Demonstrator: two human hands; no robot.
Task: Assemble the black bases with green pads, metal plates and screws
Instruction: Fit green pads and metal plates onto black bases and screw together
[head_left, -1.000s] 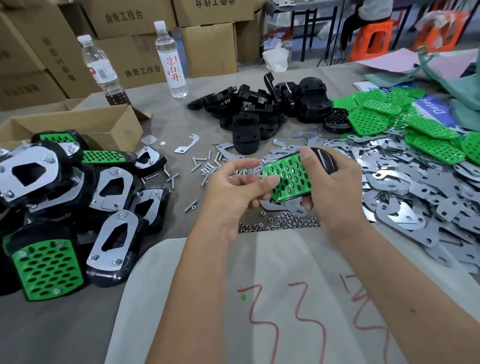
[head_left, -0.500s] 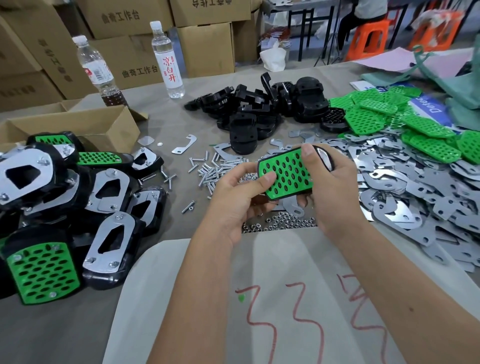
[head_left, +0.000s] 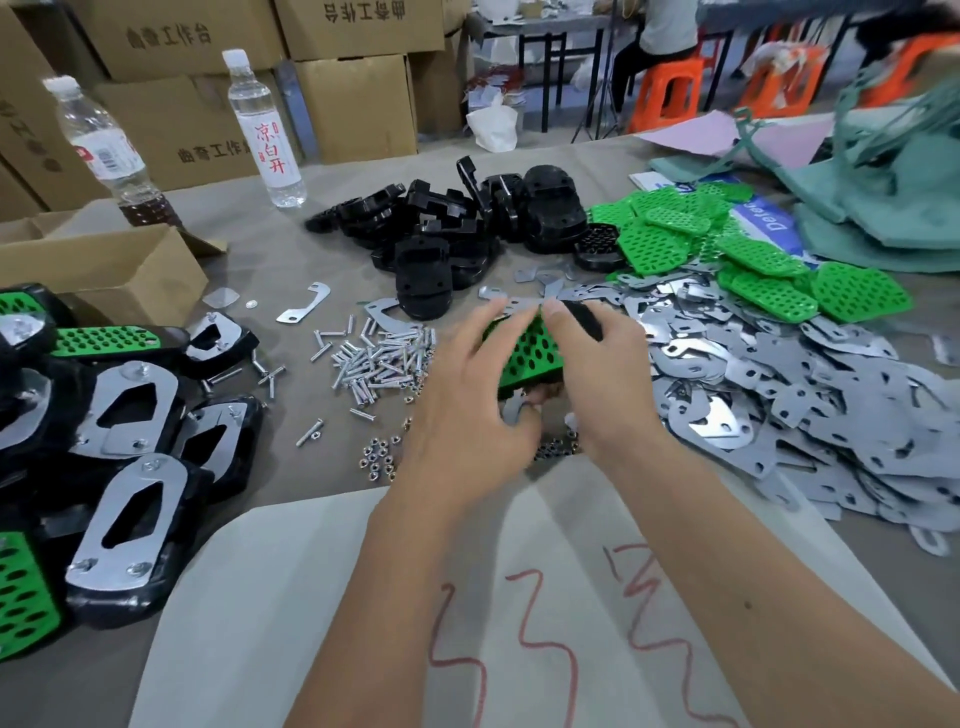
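On your far left lie finished assemblies (head_left: 130, 519), with loose screws (head_left: 374, 364) right of them. Your left hand (head_left: 467, 410) curls its fingers over the green pad (head_left: 527, 358) seated on a black base (head_left: 584, 319), which your right hand (head_left: 602, 374) grips from the other side, thumb on top; metal plates (head_left: 779, 405) spread out to the right
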